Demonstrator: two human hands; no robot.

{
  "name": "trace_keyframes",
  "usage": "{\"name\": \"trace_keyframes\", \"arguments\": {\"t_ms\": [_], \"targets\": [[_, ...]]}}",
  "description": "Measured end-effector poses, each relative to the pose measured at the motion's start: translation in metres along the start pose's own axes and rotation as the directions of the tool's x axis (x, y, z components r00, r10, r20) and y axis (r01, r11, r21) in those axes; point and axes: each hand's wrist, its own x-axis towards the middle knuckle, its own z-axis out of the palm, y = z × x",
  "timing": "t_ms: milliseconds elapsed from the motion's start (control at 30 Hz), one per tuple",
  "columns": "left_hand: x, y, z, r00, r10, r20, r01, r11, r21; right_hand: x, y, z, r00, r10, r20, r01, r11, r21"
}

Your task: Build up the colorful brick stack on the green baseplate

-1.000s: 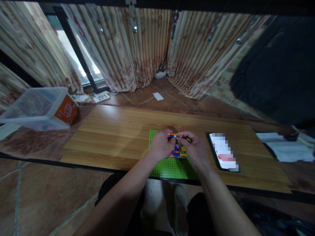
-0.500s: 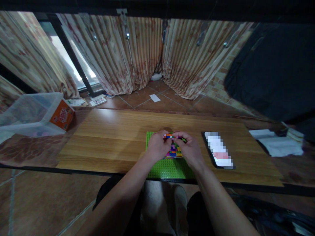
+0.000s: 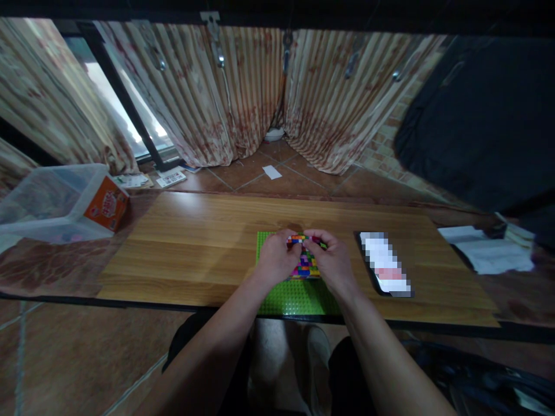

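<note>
On the wooden table lies a green studded baseplate [image 3: 299,299] with a block of multicoloured building bricks [image 3: 307,269] on it. My left hand [image 3: 280,254] is closed at the left side of the bricks, thumb and fingers gripping their far part. From the right, my right hand [image 3: 332,257] pinches the same far part, its thumb close to the left thumb. Both hands cover the sides of the brick block, so its full outline is hidden. Single bricks between the fingertips are too small to tell apart.
To the right of the baseplate a phone [image 3: 384,264] lies on the wooden table [image 3: 186,242]. A clear plastic bin [image 3: 52,202] with an orange label stands at the left. White papers [image 3: 485,251] are beyond the table's right end. Curtains [image 3: 243,98] hang behind.
My right fingers have shifted slightly at the far edge of the bricks. My left hand keeps nearly the same place, and the view has moved a little.
</note>
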Motion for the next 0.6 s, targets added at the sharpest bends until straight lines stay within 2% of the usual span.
{"name": "trace_keyframes", "arguments": {"t_ms": [267,600], "targets": [[-0.0002,-0.0004,-0.0006,1.0,0.018,0.008,-0.018,1.0,-0.002,-0.0005,-0.0002,-0.0004,1.0,-0.022,-0.002,0.022,1.0,0.001],[0.0006,-0.0002,-0.0006,1.0,0.016,0.008,-0.015,1.0,-0.013,-0.0015,0.0075,0.0088,0.994,-0.009,-0.107,0.011,1.0,0.022]]}}
